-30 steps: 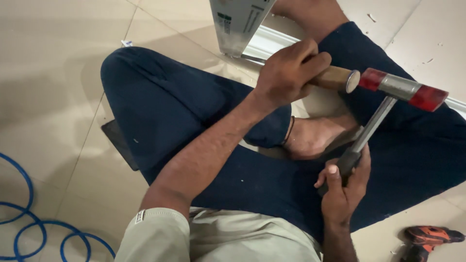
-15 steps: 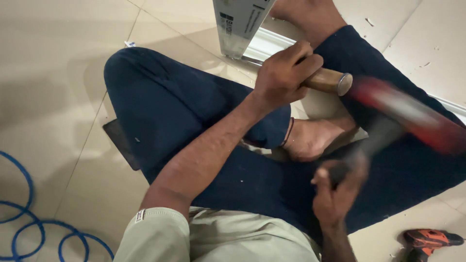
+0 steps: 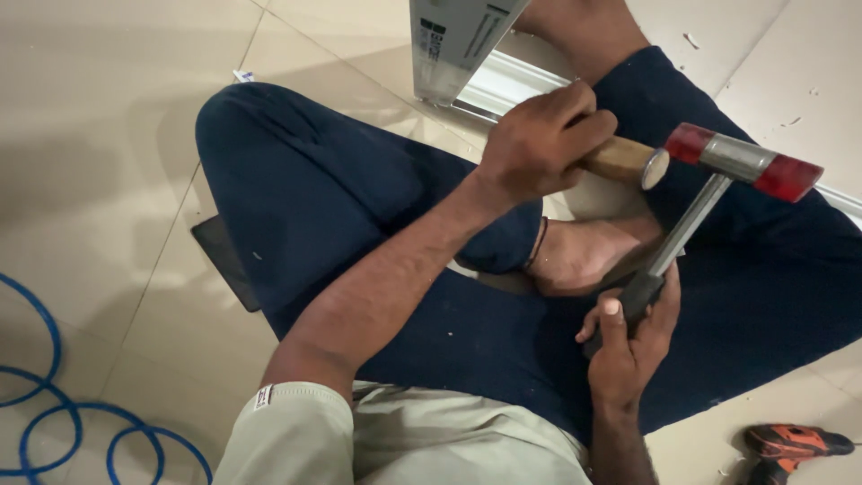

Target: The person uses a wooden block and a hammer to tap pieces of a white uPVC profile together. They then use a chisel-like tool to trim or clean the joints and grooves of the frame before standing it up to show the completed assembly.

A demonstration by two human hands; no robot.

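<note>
My left hand is closed around a tool with a round wooden handle, whose butt end points right. My right hand grips the black handle of a mallet. The mallet's metal shaft rises to a head with red end caps. The head sits just right of the wooden handle's butt, close to it or touching it. The tool's working end is hidden behind my left hand. I sit cross-legged in dark blue trousers, with a bare foot under the tools.
A grey printed box or panel stands at the top beside a white moulding strip. Blue cable loops lie at the bottom left. A dark flat slab sticks out under my leg. An orange-and-black tool lies at the bottom right.
Half a second ago the mallet was mid-swing, blurred, with its head lower and further right. Its head now sits back by the wooden handle's end. My left hand has barely moved.
</note>
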